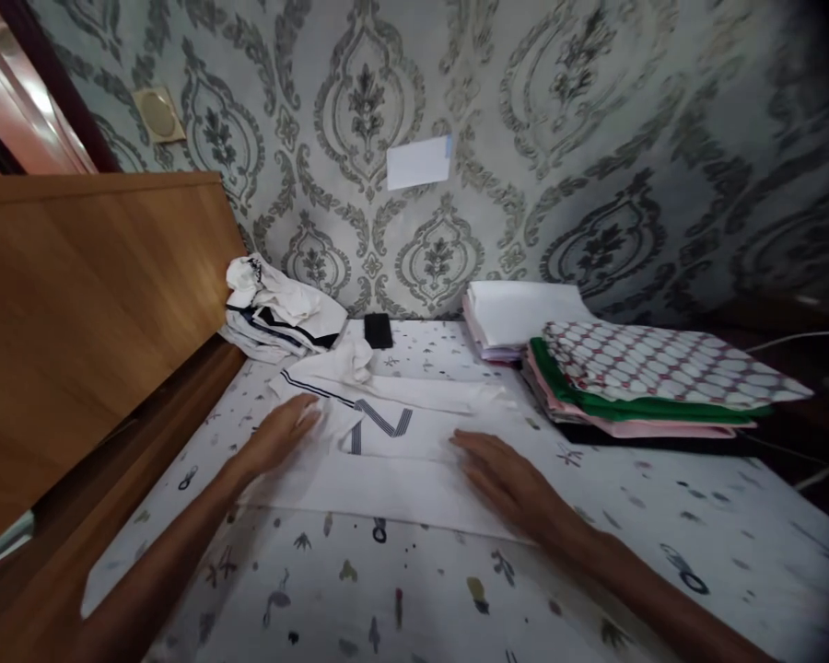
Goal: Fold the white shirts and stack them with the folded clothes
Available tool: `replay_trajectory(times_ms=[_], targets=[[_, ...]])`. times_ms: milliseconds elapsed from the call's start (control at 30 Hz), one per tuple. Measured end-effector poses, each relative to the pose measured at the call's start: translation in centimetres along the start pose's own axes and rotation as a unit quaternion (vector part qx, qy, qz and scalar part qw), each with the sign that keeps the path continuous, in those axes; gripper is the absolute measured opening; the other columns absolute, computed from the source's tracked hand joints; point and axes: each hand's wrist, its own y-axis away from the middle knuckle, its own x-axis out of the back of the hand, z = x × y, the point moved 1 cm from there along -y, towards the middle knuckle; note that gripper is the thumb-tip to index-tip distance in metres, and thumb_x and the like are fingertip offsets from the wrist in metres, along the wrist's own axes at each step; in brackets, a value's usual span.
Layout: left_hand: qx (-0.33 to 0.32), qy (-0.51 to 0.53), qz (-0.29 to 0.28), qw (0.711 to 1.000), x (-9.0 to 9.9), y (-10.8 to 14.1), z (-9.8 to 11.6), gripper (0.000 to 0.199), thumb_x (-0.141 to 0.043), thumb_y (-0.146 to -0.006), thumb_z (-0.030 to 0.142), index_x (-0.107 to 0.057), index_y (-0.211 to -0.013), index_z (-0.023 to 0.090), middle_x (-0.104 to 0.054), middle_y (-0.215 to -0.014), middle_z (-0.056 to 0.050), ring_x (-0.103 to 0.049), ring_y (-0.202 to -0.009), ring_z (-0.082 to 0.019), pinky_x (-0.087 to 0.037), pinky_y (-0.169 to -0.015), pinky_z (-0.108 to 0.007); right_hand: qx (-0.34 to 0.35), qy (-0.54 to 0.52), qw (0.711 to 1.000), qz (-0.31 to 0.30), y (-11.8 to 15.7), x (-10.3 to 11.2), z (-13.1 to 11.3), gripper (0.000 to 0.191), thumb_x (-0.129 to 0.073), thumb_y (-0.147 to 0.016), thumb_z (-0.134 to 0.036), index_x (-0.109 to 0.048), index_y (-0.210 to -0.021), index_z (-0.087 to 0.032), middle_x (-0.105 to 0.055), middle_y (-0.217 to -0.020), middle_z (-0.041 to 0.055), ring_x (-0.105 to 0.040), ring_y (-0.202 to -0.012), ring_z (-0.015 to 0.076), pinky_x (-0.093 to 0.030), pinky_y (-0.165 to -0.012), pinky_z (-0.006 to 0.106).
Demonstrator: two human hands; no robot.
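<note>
A white shirt point(425, 428) with dark stripes lies partly folded on the patterned bedsheet in front of me. My left hand point(281, 433) is at the shirt's left side, its fingers closed on the fabric near the striped sleeve. On the shirt's right part rests my right hand point(504, 474), palm down with the fingers stretched out. A crumpled white part of cloth point(349, 361) bunches up at the shirt's far edge.
Crumpled white clothes point(286, 308) are heaped at the back left, beside a wooden panel point(103, 322). A small black object point(378, 331) lies near the wall. Folded white cloth point(525, 313) and a stack of folded fabrics point(663, 368) stand on the right.
</note>
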Motion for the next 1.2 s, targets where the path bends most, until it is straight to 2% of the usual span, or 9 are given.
replay_trajectory(times_ms=[100,233,367,467,633,767,967,1067,1200], targets=[[0.023,-0.041,0.014,0.999,0.6,-6.6,0.4,0.029,-0.047,-0.094,0.031,-0.064,-0.116,0.022,-0.072,-0.109,-0.01,-0.067,-0.104,-0.025,-0.05,-0.093,-0.036,-0.026,0.077,0.997,0.005,-2.8,1.2,2.2,0.037,-0.045,-0.094,-0.028,-0.061,-0.127,-0.021,-0.063,-0.132,0.0134,-0.059,-0.122,0.0273,-0.05,-0.103,0.047],[0.127,-0.081,0.024,0.988,-1.4,-15.4,0.1,0.031,-0.044,-0.094,0.033,-0.063,-0.11,0.013,-0.072,-0.102,-0.015,-0.069,-0.098,-0.026,-0.051,-0.083,-0.035,-0.092,0.167,0.981,-0.038,-5.5,1.7,3.9,0.038,-0.053,-0.085,-0.017,-0.063,-0.121,-0.015,-0.062,-0.129,0.0158,-0.058,-0.118,0.0296,-0.048,-0.1,0.043],[0.216,-0.119,0.02,0.969,-4.0,-20.0,-0.5,0.04,-0.056,-0.088,0.042,-0.062,-0.11,0.009,-0.07,-0.112,-0.023,-0.066,-0.109,-0.034,-0.049,-0.082,-0.037,-0.109,0.168,0.978,-0.059,-6.4,1.7,4.1,0.033,-0.05,-0.087,-0.014,-0.065,-0.116,-0.017,-0.066,-0.116,0.0117,-0.058,-0.11,0.0252,-0.047,-0.09,0.034],[0.249,-0.13,0.008,0.96,-5.1,-20.8,-1.2,0.029,-0.063,-0.08,0.032,-0.067,-0.102,0.013,-0.072,-0.11,-0.02,-0.067,-0.105,-0.033,-0.049,-0.079,-0.035,-0.122,0.171,0.975,-0.078,-6.8,1.7,3.9,0.028,-0.051,-0.085,-0.011,-0.068,-0.106,-0.017,-0.069,-0.105,0.0107,-0.058,-0.105,0.0256,-0.045,-0.088,0.034],[0.239,-0.133,0.018,0.962,-5.0,-20.6,-2.3,0.022,-0.054,-0.085,0.026,-0.067,-0.1,0.017,-0.075,-0.102,-0.012,-0.07,-0.097,-0.025,-0.048,-0.076,-0.029,-0.132,0.069,0.987,-0.061,-10.5,0.6,1.4,0.026,-0.054,-0.09,-0.023,-0.069,-0.109,-0.014,-0.069,-0.114,0.0126,-0.059,-0.109,0.0258,-0.042,-0.093,0.036],[0.213,-0.143,0.039,0.966,-4.7,-20.6,-2.0,0.031,-0.052,-0.089,0.036,-0.064,-0.109,0.016,-0.073,-0.107,-0.013,-0.068,-0.1,-0.025,-0.048,-0.076,-0.029,-0.17,-0.072,0.976,-0.114,-16.5,-2.3,-3.0,0.032,-0.049,-0.096,-0.039,-0.067,-0.108,-0.017,-0.071,-0.109,0.0088,-0.065,-0.1,0.0223,-0.046,-0.081,0.03],[0.147,-0.157,0.072,0.974,-5.1,-20.9,-0.3,0.025,-0.056,-0.087,0.027,-0.064,-0.106,0.013,-0.072,-0.106,-0.018,-0.067,-0.102,-0.028,-0.046,-0.08,-0.035,-0.24,-0.022,0.967,-0.089,-22.1,-7.2,-6.0,0.041,-0.062,-0.085,-0.037,-0.058,-0.121,-0.018,-0.069,-0.114,0.0132,-0.066,-0.101,0.0291,-0.048,-0.078,0.035],[0.13,-0.149,0.103,0.975,-4.2,-20.7,0.0,0.02,-0.048,-0.089,0.019,-0.066,-0.095,0.013,-0.072,-0.098,-0.017,-0.067,-0.099,-0.027,-0.046,-0.079,-0.034,-0.269,-0.026,0.96,-0.072,-22.5,-7.9,-5.1,0.026,-0.056,-0.083,-0.019,-0.064,-0.108,-0.02,-0.071,-0.108,0.011,-0.067,-0.099,0.0268,-0.048,-0.077,0.033],[0.131,-0.129,0.161,0.97,-0.3,-19.3,-0.5,0.022,-0.045,-0.089,0.02,-0.065,-0.098,0.015,-0.072,-0.095,-0.013,-0.067,-0.096,-0.025,-0.048,-0.076,-0.032,-0.264,-0.044,0.963,-0.039,-21.9,-6.3,-4.8,0.025,-0.05,-0.084,-0.015,-0.066,-0.102,-0.021,-0.072,-0.095,0.0058,-0.066,-0.095,0.0222,-0.048,-0.079,0.03]])
